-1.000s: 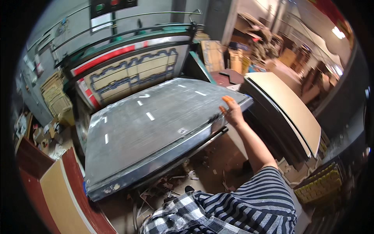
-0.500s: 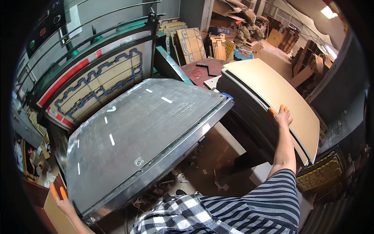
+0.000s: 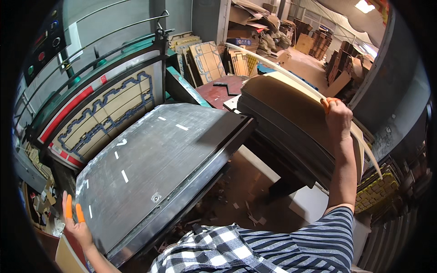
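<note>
My right hand (image 3: 338,118) grips the near edge of a thin tan cardboard sheet (image 3: 275,63), raised above a stack of cardboard sheets (image 3: 282,102) at the right. Seen almost edge-on, the sheet bows along its length. Orange finger covers show on both hands. Off the left end of a flat grey metal press plate (image 3: 150,159) is my left hand (image 3: 79,230), open with fingers stretched upward. Another tan board (image 3: 68,255) lies below it, partly hidden by my forearm. The plate bears several short white tape strips and carries no sheet.
Behind the plate stands the upright press face with a cutting die (image 3: 111,109) edged in blue-grey. Several die boards (image 3: 207,61) lean at the back beside a dark red table (image 3: 221,93). Scraps litter the floor (image 3: 250,191). A grey wall (image 3: 396,91) rises at the right.
My right hand has closed on the top cardboard sheet and lifted it off the stack. The view has shifted slightly; my left hand remains beside the plate's left end.
</note>
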The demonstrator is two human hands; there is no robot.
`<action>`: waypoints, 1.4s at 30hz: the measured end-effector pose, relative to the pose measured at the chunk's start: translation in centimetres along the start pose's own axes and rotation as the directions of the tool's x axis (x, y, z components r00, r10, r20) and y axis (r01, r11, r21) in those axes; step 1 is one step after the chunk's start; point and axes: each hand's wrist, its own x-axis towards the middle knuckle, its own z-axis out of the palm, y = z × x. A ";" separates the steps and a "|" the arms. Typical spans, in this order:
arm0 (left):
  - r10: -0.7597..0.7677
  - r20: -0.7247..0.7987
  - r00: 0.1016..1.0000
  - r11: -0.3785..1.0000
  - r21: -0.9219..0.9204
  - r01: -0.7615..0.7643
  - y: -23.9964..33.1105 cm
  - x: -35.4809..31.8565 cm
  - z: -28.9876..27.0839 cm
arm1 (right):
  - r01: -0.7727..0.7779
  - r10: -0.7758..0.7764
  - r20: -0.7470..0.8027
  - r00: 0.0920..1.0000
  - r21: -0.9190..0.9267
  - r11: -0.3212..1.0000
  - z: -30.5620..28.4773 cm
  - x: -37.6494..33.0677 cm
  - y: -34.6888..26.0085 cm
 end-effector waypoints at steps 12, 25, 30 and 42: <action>0.411 -0.149 0.900 0.890 0.278 -0.360 7.3 -1.8 -2.8 | 0.294 -0.588 0.054 0.807 0.827 0.480 -8.1 3.5 -28.6; -0.564 0.637 0.526 0.821 0.501 0.273 -4.1 -7.8 -0.7 | 0.131 -0.825 -0.056 0.562 0.991 0.022 2.7 -0.2 -51.4; -0.519 0.688 0.507 0.852 0.465 0.240 -4.9 -7.5 -0.5 | 0.065 -0.769 -0.090 0.632 0.996 -0.063 -1.8 -0.2 -48.0; -0.702 0.538 0.467 0.698 0.648 0.303 -9.0 -6.3 1.1 | 0.227 -0.939 0.087 0.332 0.959 0.169 -2.4 4.0 -55.4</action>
